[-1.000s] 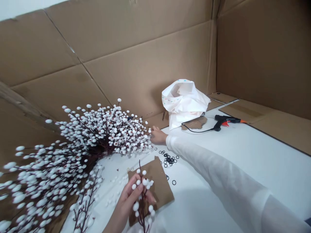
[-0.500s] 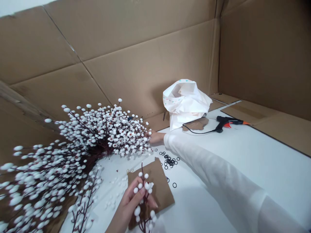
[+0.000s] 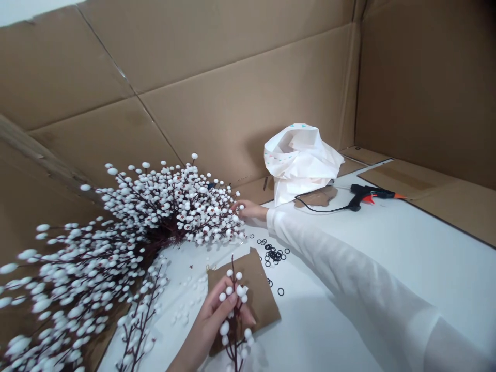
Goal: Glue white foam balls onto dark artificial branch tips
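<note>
My left hand (image 3: 221, 307) is closed around the dark stem of a white berry branch (image 3: 234, 338), which it holds above a piece of brown cardboard (image 3: 260, 292). Farther off, my right hand (image 3: 250, 210) reaches to the right edge of a big heap of white berry branches (image 3: 194, 201). Its fingertips touch or lie among the outer berries, and I cannot tell whether they grip a stem. A separate berry branch (image 3: 141, 318) with partly bare twigs lies left of my left hand.
Small black rings (image 3: 274, 254) are scattered beside the cardboard, and loose white berries (image 3: 184, 310) lie on the white table (image 3: 349, 305). A white plastic bag (image 3: 298, 165) and a black glue gun (image 3: 362, 196) with an orange tip are at the back right. Cardboard walls (image 3: 240, 67) enclose the table.
The whole view has shifted slightly, so things appear a little to the right. My right hand stays at the heap's edge, with more of its fingers showing. My left hand still holds the branch.
</note>
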A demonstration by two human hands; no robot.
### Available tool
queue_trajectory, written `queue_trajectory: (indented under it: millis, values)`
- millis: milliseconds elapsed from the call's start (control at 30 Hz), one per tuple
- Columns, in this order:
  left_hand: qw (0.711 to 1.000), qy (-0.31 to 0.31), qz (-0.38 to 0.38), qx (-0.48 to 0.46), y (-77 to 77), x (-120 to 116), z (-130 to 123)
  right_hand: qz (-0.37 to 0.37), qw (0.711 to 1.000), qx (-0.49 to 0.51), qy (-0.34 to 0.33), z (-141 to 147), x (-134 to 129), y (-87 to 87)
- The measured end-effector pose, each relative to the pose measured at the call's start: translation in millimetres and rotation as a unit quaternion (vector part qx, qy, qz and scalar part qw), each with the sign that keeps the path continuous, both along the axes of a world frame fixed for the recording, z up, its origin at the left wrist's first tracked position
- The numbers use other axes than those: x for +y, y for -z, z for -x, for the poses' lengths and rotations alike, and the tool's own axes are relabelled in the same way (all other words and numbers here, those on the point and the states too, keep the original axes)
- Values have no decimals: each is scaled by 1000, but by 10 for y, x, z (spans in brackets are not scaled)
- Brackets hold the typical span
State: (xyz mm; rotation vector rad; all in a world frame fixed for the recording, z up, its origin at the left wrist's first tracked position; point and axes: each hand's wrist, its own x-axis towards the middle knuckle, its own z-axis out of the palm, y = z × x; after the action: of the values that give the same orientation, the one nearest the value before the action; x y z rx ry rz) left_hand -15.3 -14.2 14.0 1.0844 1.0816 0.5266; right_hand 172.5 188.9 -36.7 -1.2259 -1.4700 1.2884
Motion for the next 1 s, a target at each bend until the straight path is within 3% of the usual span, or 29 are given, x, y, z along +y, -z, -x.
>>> queue_trajectory:
  millis: [133,267,333,400,467,567,700,867,1000]
  values:
    - [1000,16,6,-22,-44,-44,11,-29,996,-76,23,-213,-105,26]
    - [996,73,-18,-37,-124,-98,10,-32,983,-172,-63,-261,-332,104]
    - [994,93,-30,-51,-146,-132,13,-88,964,-237,-85,-168,-424,174]
    - [991,106,-40,-65,-160,-171,19,-133,949,-282,-46,-36,-472,238]
    - [989,118,-49,-76,-176,-209,26,-125,945,-303,18,84,-478,264]
    - [984,138,-59,-97,-211,-258,41,-90,937,-330,64,183,-447,219]
    - [978,144,-59,-137,-250,-325,64,-90,922,-374,51,202,-414,124]
    - [968,193,-68,-145,-239,-422,90,-122,882,-454,35,213,-429,54]
    - [961,236,-47,-138,-256,-487,157,-163,845,-507,38,219,-437,-110]
